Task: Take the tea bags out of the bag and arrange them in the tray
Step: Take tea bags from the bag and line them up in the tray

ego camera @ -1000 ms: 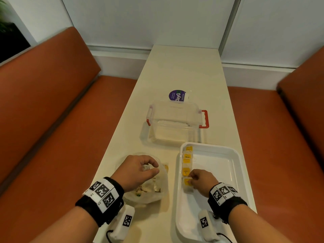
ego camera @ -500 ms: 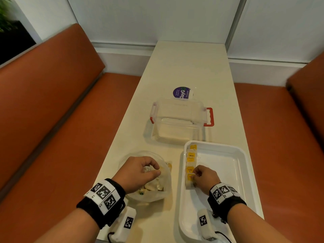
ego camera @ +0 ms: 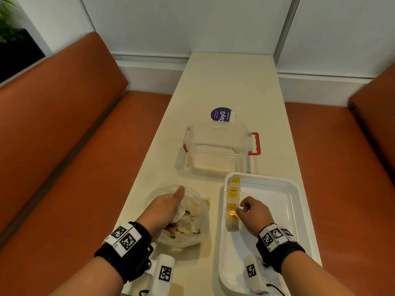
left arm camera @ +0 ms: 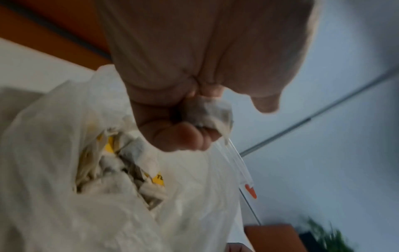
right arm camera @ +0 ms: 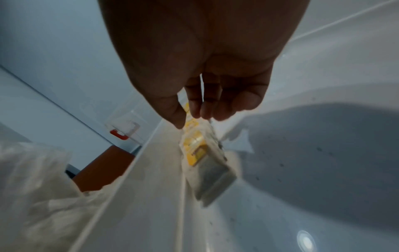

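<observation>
Tea bags (ego camera: 232, 202), about five, line one white tray's (ego camera: 296, 201) left wall; right hand (ego camera: 254, 212) hovers loosely curled, empty. Left hand (ego camera: 165, 207) pinches one tea bag (left arm camera: 208, 113) over the plastic bag (ego camera: 192, 236).

A long, narrow cream tabletop (ego camera: 230, 86) is running away from the camera and butting against the far wall. Pale grey-white wall panels (ego camera: 181, 24) are filling the back of the room, with a metal vertical strip (ego camera: 285, 28) dividing them and a white ledge (ego camera: 149, 60) running along their base. Orange-brown upholstered bench seats are flanking the tabletop: the left bench (ego camera: 70, 129) is showing its backrest and seat, and the right bench (ego camera: 333, 146) is doing likewise. Green plant leaves (ego camera: 7, 20) are showing in the dark upper-left corner. Soft, even light is falling across everything.
</observation>
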Demonstrator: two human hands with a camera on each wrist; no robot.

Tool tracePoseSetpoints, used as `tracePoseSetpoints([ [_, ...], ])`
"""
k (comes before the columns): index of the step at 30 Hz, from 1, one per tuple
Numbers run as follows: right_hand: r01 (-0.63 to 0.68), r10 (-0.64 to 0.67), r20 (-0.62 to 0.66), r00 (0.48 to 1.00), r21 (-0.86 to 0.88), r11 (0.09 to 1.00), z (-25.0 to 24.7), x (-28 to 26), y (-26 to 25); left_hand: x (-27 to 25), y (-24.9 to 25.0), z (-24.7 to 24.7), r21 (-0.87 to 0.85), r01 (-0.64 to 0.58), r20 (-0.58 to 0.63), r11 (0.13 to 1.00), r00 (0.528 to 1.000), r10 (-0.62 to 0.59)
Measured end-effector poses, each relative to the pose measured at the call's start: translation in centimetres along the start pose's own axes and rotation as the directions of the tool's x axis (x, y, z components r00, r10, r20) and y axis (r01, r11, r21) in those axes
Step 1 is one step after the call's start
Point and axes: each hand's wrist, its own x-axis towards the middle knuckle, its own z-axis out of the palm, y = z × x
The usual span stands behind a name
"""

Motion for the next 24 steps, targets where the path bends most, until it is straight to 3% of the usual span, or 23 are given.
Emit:
tracePoseSetpoints([
  [2,0.083,-0.083,-0.046,0.996,0.011,0.996,-0.8,-0.5,-1.4,-0.1,-0.1,0.1,-0.25,0.114,0.053,0.961,0.993,-0.104],
  [4,0.194,-0.19,-0.067,0.98,0.054,0.98,-1.4,-1.4,-3.7,-0.1,-0.3,0.4,-0.374,0.144,0.091,0.916,0.989,-0.118],
  [7,0.344,-0.348,0.003,0.938,0.126,0.93,-2.0,-3.1,-7.6,-0.5,0.0,1.3,-0.432,0.11,0.104,0.895,0.992,-0.072],
  [10,0.401,-0.426,0.144,0.893,0.176,0.899,-1.9,-4.6,-10.4,-0.7,0.5,2.3,-0.479,0.048,0.135,0.876,0.991,0.02],
  [13,0.432,-0.458,0.116,0.882,0.195,0.881,-2.1,-5.2,-11.6,-1.1,0.8,2.6,-0.533,-0.01,0.167,0.846,0.979,0.117],
  [15,0.433,-0.458,0.09,0.884,0.206,0.878,-2.8,-5.3,-11.9,-1.2,0.8,2.3,-0.457,-0.094,0.172,0.885,0.966,0.191],
  [17,0.441,-0.466,0.107,0.879,0.193,0.876,-3.8,-5.4,-12.0,-1.1,0.5,1.7,-0.21,-0.235,0.176,0.949,0.946,0.273],
  [20,0.477,-0.498,0.152,0.854,0.154,0.865,-5.0,-5.5,-12.4,-0.9,0.4,1.1,0.197,-0.407,0.196,0.892,0.908,0.371],
  [24,0.485,-0.513,0.134,0.848,0.194,0.853,-5.9,-5.6,-12.7,-0.6,1.1,1.5,0.265,-0.467,0.157,0.844,0.884,0.441],
])
